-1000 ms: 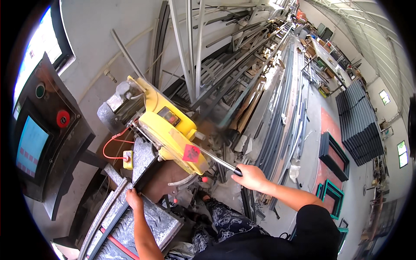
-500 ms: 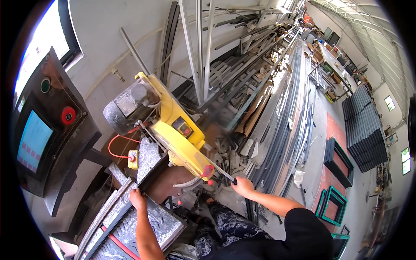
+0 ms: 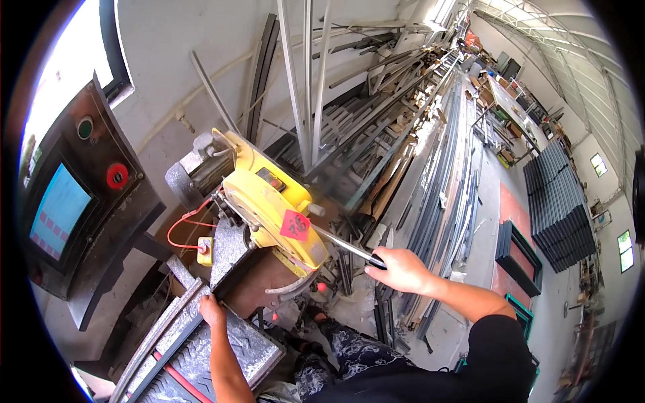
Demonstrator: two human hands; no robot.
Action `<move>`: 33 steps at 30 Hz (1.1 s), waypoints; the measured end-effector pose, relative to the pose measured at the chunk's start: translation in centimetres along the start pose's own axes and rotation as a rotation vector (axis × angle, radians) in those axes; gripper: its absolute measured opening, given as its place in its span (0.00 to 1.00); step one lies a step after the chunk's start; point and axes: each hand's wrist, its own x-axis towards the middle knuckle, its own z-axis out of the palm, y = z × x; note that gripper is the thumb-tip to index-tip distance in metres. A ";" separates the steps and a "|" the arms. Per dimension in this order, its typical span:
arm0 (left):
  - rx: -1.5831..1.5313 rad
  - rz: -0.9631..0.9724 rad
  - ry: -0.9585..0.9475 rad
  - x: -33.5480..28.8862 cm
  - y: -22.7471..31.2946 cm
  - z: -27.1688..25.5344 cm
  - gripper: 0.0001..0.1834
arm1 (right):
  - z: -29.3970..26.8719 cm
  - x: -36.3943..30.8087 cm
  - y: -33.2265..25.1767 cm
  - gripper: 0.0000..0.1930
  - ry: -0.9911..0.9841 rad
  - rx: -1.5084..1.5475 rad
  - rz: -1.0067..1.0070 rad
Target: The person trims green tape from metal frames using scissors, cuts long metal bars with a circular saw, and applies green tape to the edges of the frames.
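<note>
My right hand [image 3: 402, 271] is wrapped round the black grip of a metal lever [image 3: 349, 247]. This lever comes out of the yellow cutting head [image 3: 272, 213] of a chop saw, whose blade is mostly hidden by the guard. A red square label [image 3: 295, 225] is on the guard. At the left, my left hand [image 3: 212, 311] holds the end of a long dark metal profile [image 3: 166, 357] down on the grey saw table [image 3: 252, 352]. Its fingers are curled over the profile, close to the slot under the cutting head.
A control panel [image 3: 64, 201] with a lit screen and red button stands at the left. A yellow switch box [image 3: 205, 250] on an orange cable sits behind the table. Long metal profiles [image 3: 437, 221] lie along the floor, right of the saw. Stacked dark frames [image 3: 557, 205] stand farther right.
My right hand has moved up and slightly right with the lever. The yellow cutting head has swung, showing more of its red label. My left hand stays on the profile.
</note>
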 end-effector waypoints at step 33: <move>0.009 0.173 -0.429 -12.5 5.3 -4.6 0.16 | -13.9 7.8 -11.8 0.17 0.742 -0.337 -0.545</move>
